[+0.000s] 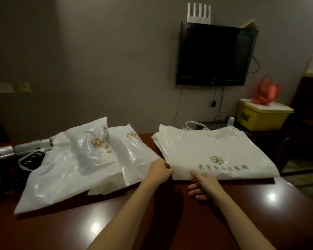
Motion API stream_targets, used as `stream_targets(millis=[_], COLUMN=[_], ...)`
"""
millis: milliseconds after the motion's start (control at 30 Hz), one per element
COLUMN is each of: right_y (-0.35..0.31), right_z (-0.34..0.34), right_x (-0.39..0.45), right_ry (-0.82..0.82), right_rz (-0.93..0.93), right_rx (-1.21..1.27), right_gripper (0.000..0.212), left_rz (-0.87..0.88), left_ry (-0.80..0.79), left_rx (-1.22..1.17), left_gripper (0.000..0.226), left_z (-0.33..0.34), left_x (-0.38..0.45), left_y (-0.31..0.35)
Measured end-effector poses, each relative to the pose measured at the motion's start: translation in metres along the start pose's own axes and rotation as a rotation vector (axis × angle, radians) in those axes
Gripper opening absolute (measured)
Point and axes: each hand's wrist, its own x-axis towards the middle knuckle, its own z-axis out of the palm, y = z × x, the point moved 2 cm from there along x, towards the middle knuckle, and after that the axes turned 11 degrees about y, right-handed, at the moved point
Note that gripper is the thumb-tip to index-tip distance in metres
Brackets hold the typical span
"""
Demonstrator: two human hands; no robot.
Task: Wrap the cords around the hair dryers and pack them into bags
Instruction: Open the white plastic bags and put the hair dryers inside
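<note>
A flat stack of white plastic bags (211, 152) with a gold logo lies at the centre right of the dark wooden table (260, 204). My left hand (161, 171) pinches the stack's near left corner. My right hand (202, 183) grips the stack's near edge, thumb on top and fingers underneath. To the left lie bulging white bags (83, 159) of the same kind, heaped together. At the far left a silver hair dryer (20, 149) rests on the table with a black coiled cord (32, 159) beside it.
A black TV (213, 55) hangs on the wall behind, cables dangling below. A yellow lidded box (260, 115) with a red plastic bag (266, 92) on top sits at the right on a lower stand. The table's right edge falls away near the bag stack.
</note>
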Motion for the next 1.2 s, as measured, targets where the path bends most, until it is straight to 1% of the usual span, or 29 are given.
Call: stream_targets(millis=[100, 200, 333, 433, 500, 533, 567, 633, 700, 800, 833, 900, 967, 1000, 1067, 1133, 1200], right_y=[0.003, -0.002, -0.010, -0.041, -0.065, -0.070, -0.067, -0.044, -0.020, -0.007, -0.006, -0.008, -0.021, -0.034, -0.065, -0.083, -0.080], right_z=[0.000, 0.005, 0.007, -0.001, -0.009, -0.011, -0.012, -0.008, -0.006, -0.010, -0.011, -0.009, -0.009, -0.011, -0.019, -0.023, -0.019], right_x=[0.009, 0.015, 0.017, 0.011, 0.007, 0.008, 0.008, 0.010, 0.007, 0.001, 0.001, 0.000, 0.000, -0.002, -0.009, -0.020, -0.031], right_ry=[0.022, 0.064, 0.075, 0.136, 0.184, 0.194, 0.186, 0.124, 0.082, 0.039, 0.020, 0.030, 0.102, 0.151, 0.250, 0.292, 0.277], right_rz=[0.017, 0.012, -0.014, -0.154, -0.253, -0.260, -0.235, -0.165, -0.073, 0.072, 0.108, 0.129, 0.043, -0.037, -0.231, -0.380, -0.376], right_rx=[0.139, 0.200, 0.191, 0.206, 0.214, 0.207, 0.168, 0.028, -0.010, 0.110, 0.161, 0.248, 0.255, 0.241, 0.241, 0.260, 0.223], right_gripper=[0.029, 0.022, 0.022, 0.018, 0.019, 0.021, 0.024, 0.028, 0.033, 0.047, 0.046, 0.031, 0.017, 0.017, 0.022, 0.023, 0.025], left_rz=[-0.115, -0.199, -0.264, -0.302, -0.314, -0.322, -0.331, -0.358, -0.368, -0.357, -0.348, -0.329, -0.363, -0.404, -0.475, -0.501, -0.513], left_ry=[0.029, 0.003, -0.023, -0.039, -0.066, -0.079, -0.089, -0.080, -0.075, -0.054, -0.052, -0.070, -0.116, -0.152, -0.256, -0.341, -0.349], left_rx=[-0.197, -0.332, -0.454, -0.629, -0.682, -0.688, -0.696, -0.717, -0.720, -0.746, -0.733, -0.672, -0.685, -0.728, -0.860, -0.970, -0.942], left_gripper=[0.003, 0.014, 0.025, 0.022, 0.015, 0.012, 0.011, 0.019, 0.019, 0.018, 0.018, 0.014, 0.010, 0.012, 0.031, 0.053, 0.066], left_z=[0.010, 0.012, 0.017, 0.016, 0.013, 0.014, 0.015, 0.020, 0.024, 0.023, 0.022, 0.021, 0.019, 0.016, 0.006, -0.004, -0.010], left_x=[0.002, 0.001, 0.004, 0.005, 0.006, 0.006, 0.002, -0.003, -0.007, -0.008, -0.008, -0.012, -0.016, -0.017, -0.013, -0.004, -0.001], left_y=[-0.005, -0.007, -0.010, -0.005, 0.003, 0.004, 0.004, 0.001, -0.002, 0.000, 0.002, 0.004, 0.009, 0.014, 0.026, 0.037, 0.044])
